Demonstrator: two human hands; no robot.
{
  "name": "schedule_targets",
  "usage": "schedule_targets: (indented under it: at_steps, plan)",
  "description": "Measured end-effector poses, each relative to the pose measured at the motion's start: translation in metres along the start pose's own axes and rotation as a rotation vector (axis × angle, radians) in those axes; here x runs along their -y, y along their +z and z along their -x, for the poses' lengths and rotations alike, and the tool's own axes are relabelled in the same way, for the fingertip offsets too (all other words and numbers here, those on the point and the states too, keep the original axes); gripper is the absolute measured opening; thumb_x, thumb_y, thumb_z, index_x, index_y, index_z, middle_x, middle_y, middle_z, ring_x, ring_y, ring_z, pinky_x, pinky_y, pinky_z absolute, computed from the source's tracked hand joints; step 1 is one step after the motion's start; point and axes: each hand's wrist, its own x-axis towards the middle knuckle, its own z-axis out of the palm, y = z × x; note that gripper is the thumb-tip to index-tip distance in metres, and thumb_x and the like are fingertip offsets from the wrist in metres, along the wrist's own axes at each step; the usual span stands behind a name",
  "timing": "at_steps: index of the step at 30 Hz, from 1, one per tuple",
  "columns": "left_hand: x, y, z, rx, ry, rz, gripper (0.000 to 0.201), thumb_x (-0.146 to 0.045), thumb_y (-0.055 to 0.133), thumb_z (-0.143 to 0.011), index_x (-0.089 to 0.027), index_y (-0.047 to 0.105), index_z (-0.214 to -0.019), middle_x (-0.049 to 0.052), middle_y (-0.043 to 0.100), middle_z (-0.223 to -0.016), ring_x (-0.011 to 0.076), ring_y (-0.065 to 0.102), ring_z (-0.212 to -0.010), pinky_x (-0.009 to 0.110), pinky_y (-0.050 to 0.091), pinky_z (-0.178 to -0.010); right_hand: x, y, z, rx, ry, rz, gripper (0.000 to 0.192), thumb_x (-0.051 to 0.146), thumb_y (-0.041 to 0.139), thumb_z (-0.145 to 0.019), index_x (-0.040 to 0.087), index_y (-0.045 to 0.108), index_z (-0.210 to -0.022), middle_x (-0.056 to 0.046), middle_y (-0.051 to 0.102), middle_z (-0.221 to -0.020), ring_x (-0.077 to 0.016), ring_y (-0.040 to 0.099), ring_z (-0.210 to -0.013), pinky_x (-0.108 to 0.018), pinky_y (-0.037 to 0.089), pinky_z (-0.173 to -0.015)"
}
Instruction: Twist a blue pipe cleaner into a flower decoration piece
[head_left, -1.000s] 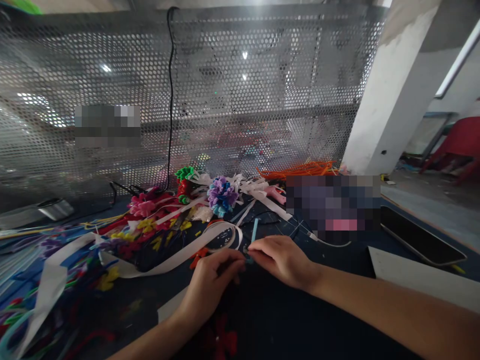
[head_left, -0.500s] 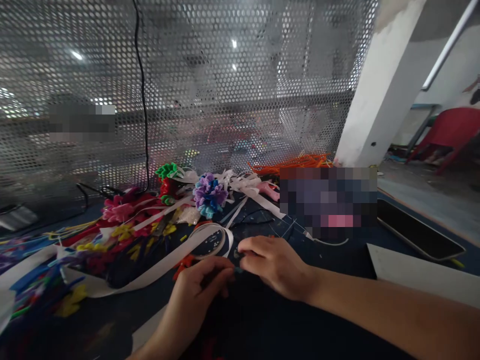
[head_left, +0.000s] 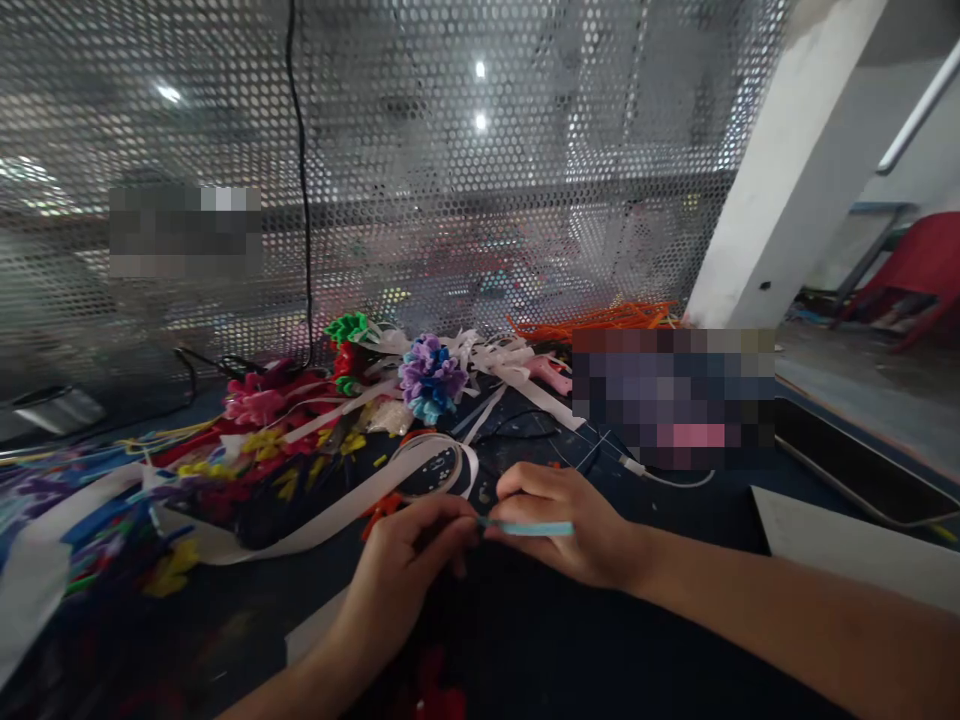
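Thumb and fingertips of my left hand (head_left: pixel 416 545) are pinched together at the left end of a thin pale blue strip (head_left: pixel 536 528). The strip runs to the right across the front of my right hand (head_left: pixel 574 515); whether it is a pipe cleaner or a ribbon I cannot tell. My right fingers are curled with their tips close to the left ones, pressed around the strip near that same end. Just beyond the hands lies a roll of white ribbon (head_left: pixel 465 465), its tail stretching left. An orange fuzzy piece (head_left: pixel 382 508) shows beside my left hand.
Fuzzy flowers, including a purple and blue one (head_left: pixel 431 380), and a pink heap (head_left: pixel 255 400) lie behind. Orange stems (head_left: pixel 600 320) lie by the perforated metal screen (head_left: pixel 450 230). At right are a phone (head_left: pixel 862 460) and a white flat object (head_left: pixel 847 545). A dark cable (head_left: pixel 301 150) hangs down.
The pale blue strip now shows across my right hand, where only a small bluish bit was visible between the fingertips. Both hands stay close together; the whole view has shifted slightly.
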Motion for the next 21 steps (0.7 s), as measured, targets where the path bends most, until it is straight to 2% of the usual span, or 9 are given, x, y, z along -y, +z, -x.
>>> schedule_targets:
  at_steps: [4, 6, 10, 13, 15, 19, 21]
  plan:
    - [-0.001, -0.0003, 0.0049, 0.007, 0.043, 0.025, 0.019, -0.034, 0.052, -0.08, -0.018, 0.062, -0.076, -0.004, 0.056, -0.053, 0.0106, 0.051, -0.05, 0.02, 0.036, -0.05, 0.0039, 0.0012, 0.0002, -0.007, 0.027, -0.033, 0.025, 0.026, 0.044, -0.089, 0.015, 0.057, -0.07, -0.003, 0.051, -0.077, -0.0092, 0.048, -0.061, -0.024, 0.04, -0.055]
    - [-0.001, -0.0003, 0.0053, -0.002, 0.04, 0.057, 0.019, -0.033, 0.052, -0.08, -0.017, 0.061, -0.075, -0.003, 0.057, -0.056, 0.01, 0.052, -0.049, 0.02, 0.037, -0.05, 0.0044, 0.0019, 0.0006, -0.011, 0.055, -0.084, 0.023, 0.026, 0.045, -0.089, 0.016, 0.057, -0.073, -0.003, 0.051, -0.077, -0.0098, 0.048, -0.064, -0.023, 0.04, -0.057]
    - [-0.0009, -0.0006, 0.0026, 0.001, -0.012, 0.131, 0.021, -0.033, 0.05, -0.081, -0.016, 0.06, -0.074, -0.003, 0.055, -0.052, 0.0086, 0.049, -0.046, 0.018, 0.034, -0.045, 0.0042, 0.0023, 0.0001, -0.109, 0.115, -0.214, 0.012, 0.027, 0.055, -0.083, 0.016, 0.055, -0.079, -0.003, 0.051, -0.076, -0.0108, 0.048, -0.066, -0.023, 0.04, -0.057]
    - [-0.0001, -0.001, 0.0003, 0.008, -0.05, 0.193, 0.021, -0.033, 0.049, -0.081, -0.015, 0.059, -0.075, -0.004, 0.053, -0.051, 0.0079, 0.047, -0.045, 0.017, 0.031, -0.041, 0.0059, 0.0011, -0.0017, -0.173, 0.145, -0.248, 0.018, 0.028, 0.059, -0.079, 0.016, 0.051, -0.068, -0.002, 0.052, -0.073, -0.01, 0.048, -0.062, -0.023, 0.041, -0.054]
    - [0.0, -0.0014, -0.0005, 0.001, -0.069, 0.229, 0.021, -0.033, 0.049, -0.081, -0.015, 0.058, -0.076, -0.003, 0.054, -0.053, 0.0078, 0.047, -0.045, 0.016, 0.03, -0.04, 0.0078, 0.0001, -0.0028, -0.191, 0.106, -0.235, 0.021, 0.029, 0.059, -0.079, 0.017, 0.051, -0.063, -0.003, 0.053, -0.075, -0.011, 0.051, -0.065, -0.024, 0.044, -0.058]
    - [-0.0024, -0.0022, -0.0006, -0.02, -0.092, 0.24, 0.023, -0.035, 0.05, -0.079, -0.015, 0.058, -0.074, -0.003, 0.054, -0.051, 0.0078, 0.046, -0.043, 0.016, 0.031, -0.039, 0.0102, -0.0002, -0.0033, -0.202, -0.001, -0.193, 0.011, 0.022, 0.054, -0.082, 0.017, 0.062, -0.078, -0.006, 0.057, -0.085, -0.012, 0.056, -0.074, -0.025, 0.048, -0.065]
    - [-0.0038, -0.0023, -0.0005, -0.025, -0.091, 0.242, 0.023, -0.036, 0.05, -0.079, -0.015, 0.058, -0.072, -0.003, 0.055, -0.052, 0.0077, 0.046, -0.043, 0.016, 0.031, -0.039, 0.0101, 0.0004, -0.003, -0.224, -0.015, -0.178, 0.013, 0.019, 0.052, -0.083, 0.017, 0.064, -0.086, -0.006, 0.059, -0.087, -0.0117, 0.057, -0.077, -0.025, 0.05, -0.067]
